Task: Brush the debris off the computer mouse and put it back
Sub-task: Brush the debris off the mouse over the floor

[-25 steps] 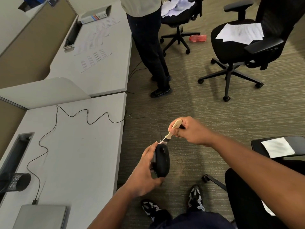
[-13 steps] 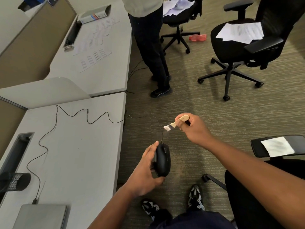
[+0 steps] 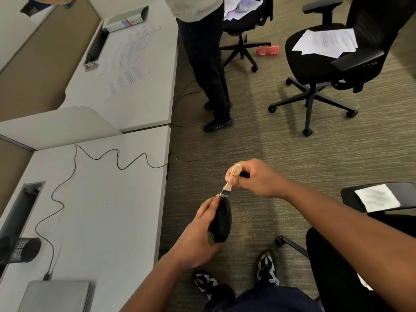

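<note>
To the left stands a pale desk [image 3: 108, 210] with a thin black cable [image 3: 67, 181] snaking across it, a closed grey laptop [image 3: 54, 296] at its near edge and a black mesh cup [image 3: 24, 248] beside that; far off, a standing person's dark legs [image 3: 207, 70] and a black office chair [image 3: 333, 59] carrying papers [image 3: 326, 42] occupy the striped olive carpet [image 3: 270, 143]. The black, oval computer mouse [image 3: 221, 221] is held in the air over the carpet, right of the desk edge, the left hand [image 3: 198, 239] curled round its side; the right hand [image 3: 256, 179] pinches a small wooden-handled brush [image 3: 230, 181], its pale bristles touching the mouse's far end.
</note>
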